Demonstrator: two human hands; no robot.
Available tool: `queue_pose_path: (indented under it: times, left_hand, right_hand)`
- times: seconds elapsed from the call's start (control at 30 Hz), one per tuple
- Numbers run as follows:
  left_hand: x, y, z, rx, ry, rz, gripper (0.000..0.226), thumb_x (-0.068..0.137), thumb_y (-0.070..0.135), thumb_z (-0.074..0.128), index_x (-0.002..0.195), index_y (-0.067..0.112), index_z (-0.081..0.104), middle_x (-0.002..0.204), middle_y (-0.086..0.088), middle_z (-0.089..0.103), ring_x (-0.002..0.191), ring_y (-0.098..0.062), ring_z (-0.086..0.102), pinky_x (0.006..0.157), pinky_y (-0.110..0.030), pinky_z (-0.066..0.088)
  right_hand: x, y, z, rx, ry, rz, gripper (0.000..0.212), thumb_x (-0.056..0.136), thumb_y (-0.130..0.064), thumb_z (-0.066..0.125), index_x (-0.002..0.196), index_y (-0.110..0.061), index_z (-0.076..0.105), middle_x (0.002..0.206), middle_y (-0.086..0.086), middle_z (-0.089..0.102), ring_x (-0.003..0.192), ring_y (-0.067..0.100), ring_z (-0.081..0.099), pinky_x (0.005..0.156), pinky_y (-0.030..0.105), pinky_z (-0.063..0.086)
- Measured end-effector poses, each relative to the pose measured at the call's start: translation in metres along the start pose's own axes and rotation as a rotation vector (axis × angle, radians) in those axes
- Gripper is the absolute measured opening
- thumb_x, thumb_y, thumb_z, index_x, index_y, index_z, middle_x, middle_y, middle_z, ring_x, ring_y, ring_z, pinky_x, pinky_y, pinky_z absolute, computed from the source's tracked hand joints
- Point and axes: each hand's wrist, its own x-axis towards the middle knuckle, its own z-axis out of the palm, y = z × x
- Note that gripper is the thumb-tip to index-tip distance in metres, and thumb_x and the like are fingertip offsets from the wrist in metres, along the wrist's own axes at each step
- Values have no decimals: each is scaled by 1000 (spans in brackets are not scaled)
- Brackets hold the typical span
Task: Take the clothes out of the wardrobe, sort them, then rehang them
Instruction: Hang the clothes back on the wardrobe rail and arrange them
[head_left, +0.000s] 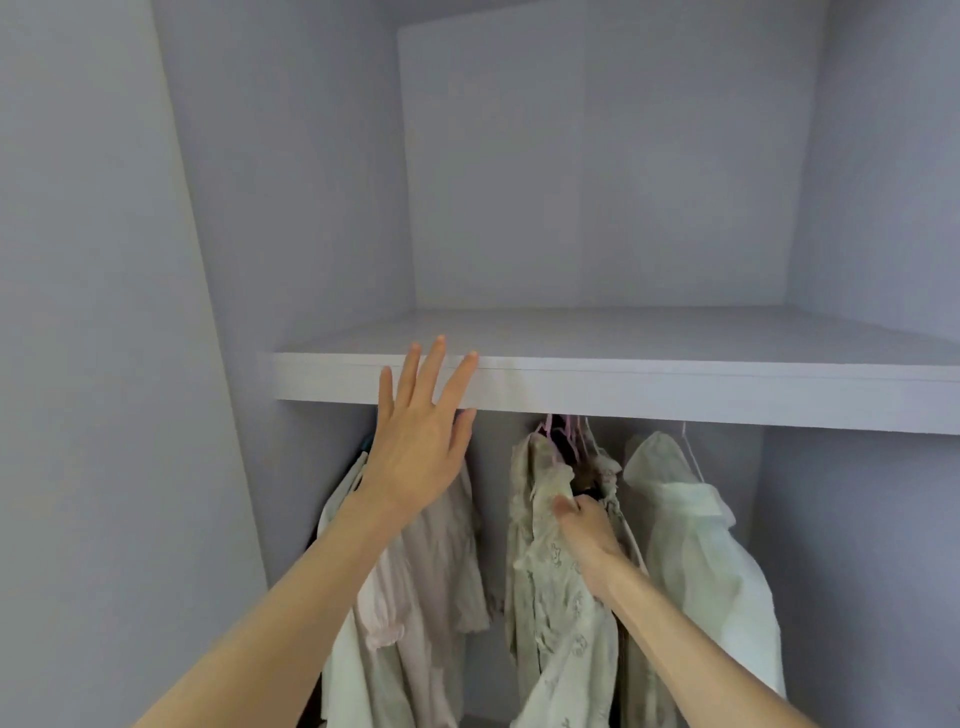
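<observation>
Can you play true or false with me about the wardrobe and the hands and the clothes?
1. The left hand is open, fingers spread in front of the shelf. True.
2. The right hand is reaching into the middle bunch of clothes. True.
3. All the clothes are folded on top of the shelf. False: they hang below it, and nothing shows on top.
4. A white shirt hangs on the right, apart from the middle bunch. True.
5. The hangers in the middle are black. False: they look pink.
6. The left hand is holding a shirt. False: it holds nothing.
</observation>
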Motion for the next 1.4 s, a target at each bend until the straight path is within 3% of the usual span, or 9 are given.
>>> queue_pose_path:
  times: [0.07, 0.17, 0.43, 0.63, 0.8, 1.1, 1.23, 1.4]
  left_hand:
    - [9, -8, 10, 8, 0, 27, 54, 95, 41, 18, 146, 23, 26, 154, -13, 18, 142, -30, 9, 112, -50, 3]
    - [11, -21, 30, -8, -31, 48, 54, 95, 44, 14, 147, 29, 18, 156, -9, 11, 141, -19, -5, 113, -50, 2]
    - [9, -28, 55, 15, 92, 69, 49, 98, 35, 28, 145, 26, 22, 153, -10, 17, 143, -27, 5, 112, -54, 12]
    - [9, -26, 65, 3, 127, 42, 53, 96, 35, 35, 146, 28, 19, 153, -7, 14, 144, -25, 3, 113, -55, 12]
    - [10, -26, 65, 13, 124, 33, 56, 94, 36, 37, 146, 30, 16, 154, -5, 10, 144, -25, 2, 114, -53, 10]
    - [9, -30, 62, 23, 101, 50, 57, 93, 36, 37, 146, 30, 17, 153, -6, 14, 143, -26, 5, 113, -52, 13]
    - [8, -32, 60, 45, 62, 54, 60, 92, 36, 36, 147, 31, 12, 155, -7, 12, 144, -25, 1, 113, -53, 12]
    - [-9, -28, 58, 77, 9, 18, 60, 91, 34, 30, 148, 30, 12, 156, -8, 5, 143, -26, -2, 112, -50, 6]
  right_hand:
    - [23, -4, 7, 1, 39, -8, 40, 100, -25, 36, 133, -2, 40, 130, 14, 48, 115, 28, 47, 84, 28, 35]
    - [53, -7, 16, 4, 91, -26, 36, 100, -24, 37, 126, 0, 45, 120, 15, 52, 109, 29, 50, 82, 29, 35]
    - [100, -1, 24, -51, 220, -17, 21, 96, -21, 47, 98, -2, 55, 85, 11, 54, 84, 26, 52, 72, 31, 39]
    - [103, 9, 35, -272, 325, 37, 25, 94, -17, 46, 104, 1, 58, 109, 21, 62, 102, 36, 57, 80, 35, 44]
    - [94, 16, 35, -514, 360, -3, 24, 95, -19, 42, 102, -1, 54, 109, 19, 61, 100, 34, 58, 71, 34, 41]
    - [89, 4, 13, -611, 263, 78, 29, 94, -24, 45, 108, -3, 60, 114, 16, 60, 106, 33, 57, 82, 35, 47]
    - [79, 5, 8, -721, 259, -20, 26, 95, -19, 45, 113, -3, 53, 119, 16, 57, 112, 33, 53, 85, 36, 44]
    - [64, 4, -3, -1006, 229, -237, 48, 94, -35, 46, 132, -5, 38, 135, 14, 41, 129, 31, 34, 101, 42, 34]
